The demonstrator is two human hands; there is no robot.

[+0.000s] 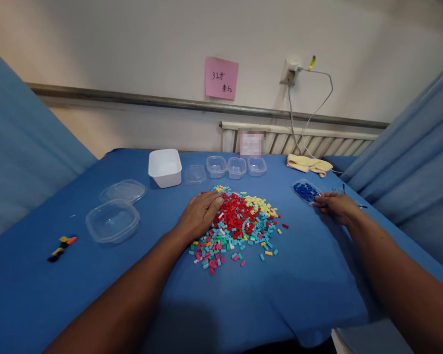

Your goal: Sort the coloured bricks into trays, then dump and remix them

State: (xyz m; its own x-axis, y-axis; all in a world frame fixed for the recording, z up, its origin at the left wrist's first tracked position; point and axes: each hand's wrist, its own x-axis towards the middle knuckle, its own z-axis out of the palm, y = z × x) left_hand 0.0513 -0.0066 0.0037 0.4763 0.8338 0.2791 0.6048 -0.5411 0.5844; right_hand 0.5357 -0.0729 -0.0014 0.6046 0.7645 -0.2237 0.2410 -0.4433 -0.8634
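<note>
A loose pile of small building bricks (239, 216) lies mid-table, with red on top and yellow, turquoise, pink, green and white around it. My left hand (201, 214) rests flat on the pile's left side, fingers stretched out. Over on the right, my right hand (334, 204) pinches the near right edge of a clear plastic tub (299, 195). Dark blue bricks (305, 191) fill that tub. The tips of the right fingers partly cover its rim.
Behind the pile stand a white bin (165, 167), a clear lid (195, 174) and small clear tubs (237, 168). A larger clear tub (112, 223) and lid (124, 191) sit left. A yellow cloth (306, 164) lies back right; black-and-yellow pieces (61, 249) lie far left.
</note>
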